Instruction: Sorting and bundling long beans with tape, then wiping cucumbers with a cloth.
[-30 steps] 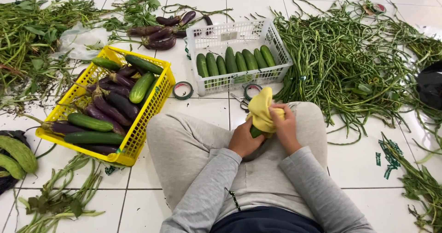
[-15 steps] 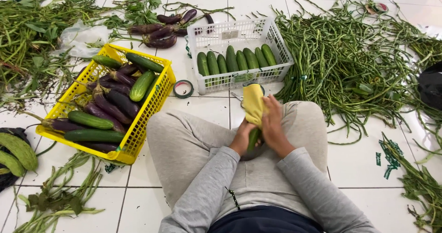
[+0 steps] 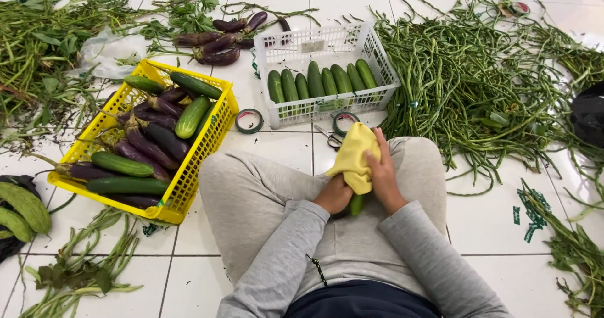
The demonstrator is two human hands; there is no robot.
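Fingers of the right hand point(image 3: 382, 178) lie stretched along a yellow cloth point(image 3: 354, 157), pressing it against a green cucumber point(image 3: 357, 203) whose lower end shows beneath the cloth, over the lap of the seated person. Closed around that near end of the cucumber is the left hand point(image 3: 335, 195), wrist bent, both grey sleeves converging from the near edge. Just beyond the knees, on the white tiled floor point(image 3: 491, 230), lie scissors point(image 3: 328, 135) and two tape rolls point(image 3: 250, 121). To the left sits a yellow crate point(image 3: 165, 210) filled with purple eggplants point(image 3: 151, 147) and several cucumbers mixed among them. Farther off, centre, a white basket point(image 3: 319, 43) holds a neat row of cucumbers standing side by side. Long beans point(image 3: 497, 72) sprawl in a heap at far right; loose eggplants lie behind the white basket.
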